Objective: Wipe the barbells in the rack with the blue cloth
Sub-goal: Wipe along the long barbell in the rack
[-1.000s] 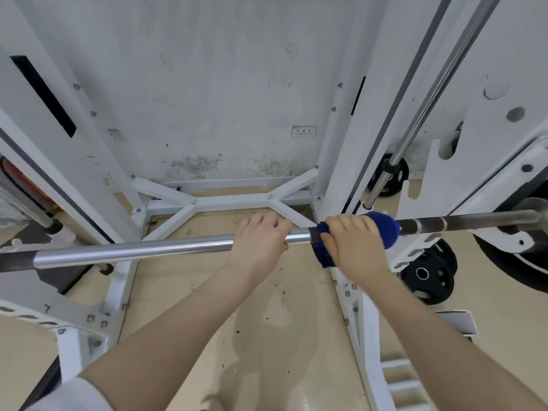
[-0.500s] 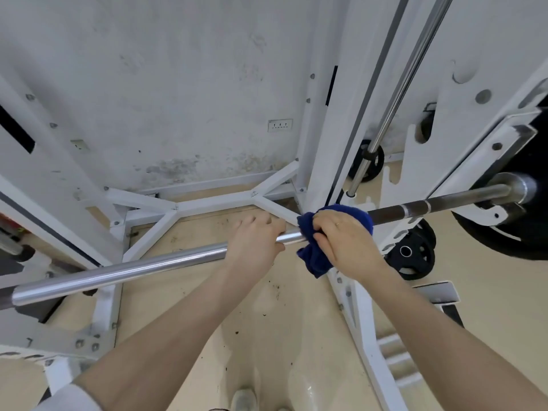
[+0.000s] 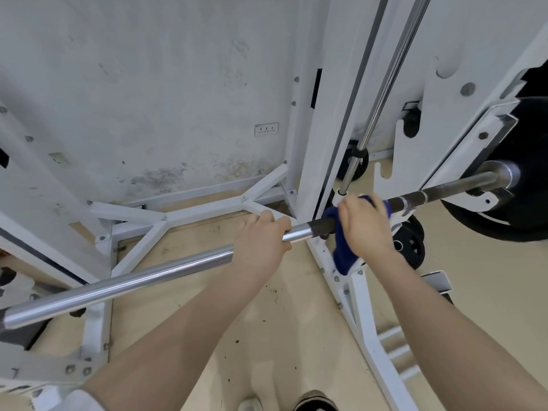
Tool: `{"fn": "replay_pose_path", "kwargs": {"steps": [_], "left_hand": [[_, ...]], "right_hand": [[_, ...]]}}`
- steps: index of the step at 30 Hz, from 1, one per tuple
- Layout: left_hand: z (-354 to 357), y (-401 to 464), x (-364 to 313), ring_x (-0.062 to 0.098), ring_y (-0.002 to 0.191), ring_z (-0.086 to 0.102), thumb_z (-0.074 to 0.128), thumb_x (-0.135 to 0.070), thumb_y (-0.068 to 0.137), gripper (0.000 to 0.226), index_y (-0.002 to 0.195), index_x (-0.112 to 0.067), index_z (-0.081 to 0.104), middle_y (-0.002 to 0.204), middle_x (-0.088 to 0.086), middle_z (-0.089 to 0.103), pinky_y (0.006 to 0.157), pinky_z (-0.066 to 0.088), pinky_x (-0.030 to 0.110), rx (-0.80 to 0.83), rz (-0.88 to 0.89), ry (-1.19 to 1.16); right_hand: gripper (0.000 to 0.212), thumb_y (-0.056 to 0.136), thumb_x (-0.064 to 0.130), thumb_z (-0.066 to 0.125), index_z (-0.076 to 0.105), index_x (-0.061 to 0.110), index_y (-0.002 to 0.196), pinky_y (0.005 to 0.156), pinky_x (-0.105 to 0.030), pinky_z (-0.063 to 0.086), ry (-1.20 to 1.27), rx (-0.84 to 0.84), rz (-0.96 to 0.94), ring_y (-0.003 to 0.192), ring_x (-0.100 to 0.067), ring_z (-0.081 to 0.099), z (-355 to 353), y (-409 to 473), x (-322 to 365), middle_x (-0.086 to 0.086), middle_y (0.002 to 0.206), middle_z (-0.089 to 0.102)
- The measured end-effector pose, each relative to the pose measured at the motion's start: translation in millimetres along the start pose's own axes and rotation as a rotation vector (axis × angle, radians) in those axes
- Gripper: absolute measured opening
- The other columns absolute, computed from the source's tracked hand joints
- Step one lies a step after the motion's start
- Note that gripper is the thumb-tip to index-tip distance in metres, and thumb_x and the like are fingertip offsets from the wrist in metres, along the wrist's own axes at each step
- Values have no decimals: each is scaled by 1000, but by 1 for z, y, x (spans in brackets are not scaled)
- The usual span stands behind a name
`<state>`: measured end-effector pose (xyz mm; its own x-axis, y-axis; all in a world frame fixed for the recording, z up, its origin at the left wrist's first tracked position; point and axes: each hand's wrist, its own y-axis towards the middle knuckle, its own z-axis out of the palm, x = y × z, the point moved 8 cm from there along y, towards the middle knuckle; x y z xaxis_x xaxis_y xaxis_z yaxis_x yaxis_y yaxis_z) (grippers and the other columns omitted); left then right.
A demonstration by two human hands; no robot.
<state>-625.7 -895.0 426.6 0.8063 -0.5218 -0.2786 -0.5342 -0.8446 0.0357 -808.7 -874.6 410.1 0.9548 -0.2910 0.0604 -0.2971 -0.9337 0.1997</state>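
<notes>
1. While the head view looks down over both forearms, the barbell (image 3: 166, 272) runs slantwise across the picture, low at the left edge and rising toward the right, where it rests in the white rack (image 3: 318, 143).
2. Its left stretch is bright and smooth; just right of the left hand (image 3: 261, 241) the shaft turns dark and rough.
3. That left hand grips the bright part from above, fingers curled over the bar and close together, thumb side toward the person.
4. Just beside it, with a short piece of dark shaft between them, the right hand (image 3: 366, 225) clamps the blue cloth (image 3: 344, 256) around the bar, fingers folded over the top.
5. Part of the cloth bunches over the bar under the fingers; a loose end hangs below the palm in front of a white rack leg.
6. Further right, the bar passes a silver band and ends in a collar (image 3: 504, 176) against a black weight plate (image 3: 504, 221).
7. A second chrome bar (image 3: 382, 96) stands tilted behind the upright.
8. Smaller black plates (image 3: 412, 247) sit low beside the rack on the beige floor (image 3: 267, 336), which carries dark specks.
9. A wall socket (image 3: 266, 129) shows on the stained wall, and shoe tips (image 3: 314, 403) appear at the bottom edge.
</notes>
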Motion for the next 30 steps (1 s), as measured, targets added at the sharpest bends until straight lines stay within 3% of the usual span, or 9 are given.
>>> {"fn": "replay_pose_path", "kwargs": {"steps": [3, 8, 11, 15, 17, 19, 23, 27, 30], "left_hand": [[0, 0, -3, 26, 101, 49, 55, -32, 89, 26, 111, -18, 56, 109, 5, 55, 82, 34, 30, -26, 4, 17], [1, 0, -2, 25, 105, 47, 54, -33, 89, 29, 115, -19, 54, 112, 3, 53, 83, 34, 30, -5, -28, 11], [-1, -1, -3, 23, 102, 47, 53, -30, 90, 24, 113, -21, 56, 109, 1, 54, 80, 32, 28, 11, -34, -14], [-1, -3, -6, 23, 100, 47, 50, -29, 90, 22, 109, -20, 56, 106, 1, 55, 84, 36, 31, 1, -88, -15], [-1, -3, -13, 24, 105, 45, 50, -32, 89, 26, 110, -18, 56, 109, 1, 55, 89, 37, 33, -46, -96, -3], [-3, 1, -27, 25, 111, 45, 50, -31, 89, 34, 120, -18, 54, 115, 1, 55, 94, 36, 34, -96, -77, -43], [3, 15, -69, 24, 110, 48, 50, -27, 90, 38, 128, -21, 50, 115, 1, 57, 91, 36, 32, -85, 6, -111], [12, 28, -99, 21, 116, 45, 50, -27, 90, 38, 127, -20, 50, 121, -1, 54, 95, 31, 29, -112, 44, -98], [27, 39, -117, 20, 125, 38, 49, -27, 91, 43, 133, -20, 44, 129, -2, 48, 102, 27, 30, -89, 32, -79]], "right_hand": [[21, 91, 14, 33, 51, 17, 80, 107, -39, 23, 60, -97, 157, 79, -23, 56, -8, -1, 9, 2, 72, 47], [20, 92, 14, 43, 53, 16, 75, 101, -43, 33, 165, -133, -115, 73, -23, 57, -10, -22, 73, 0, 72, 52], [12, 90, 11, 43, 53, 13, 86, 106, -39, 27, -76, -21, -149, 83, -23, 57, -6, -4, 28, -4, 87, 55], [19, 89, 8, 39, 58, 11, 92, 108, -40, 26, -93, -42, 74, 80, -24, 58, -8, 16, -39, -4, 80, 49], [13, 89, 9, 44, 57, 13, 86, 91, -37, 39, -86, -27, 18, 74, -25, 56, -2, 13, -20, -5, 79, 52], [11, 92, 19, 46, 48, 20, 81, 72, -30, 38, 3, -17, -88, 68, -16, 46, -2, 5, 5, 1, 74, 46], [8, 89, 29, 45, 48, 22, 86, 86, -31, 37, -70, 74, -251, 72, -15, 38, 1, 13, -28, 4, 80, 41], [12, 90, 15, 45, 57, 13, 93, 99, -35, 31, -196, -4, -102, 76, -21, 58, -9, 39, -105, -2, 88, 51], [6, 86, 11, 51, 54, 15, 82, 80, -35, 39, -173, -36, -143, 67, -23, 54, -8, 34, -88, -3, 76, 48]]}}
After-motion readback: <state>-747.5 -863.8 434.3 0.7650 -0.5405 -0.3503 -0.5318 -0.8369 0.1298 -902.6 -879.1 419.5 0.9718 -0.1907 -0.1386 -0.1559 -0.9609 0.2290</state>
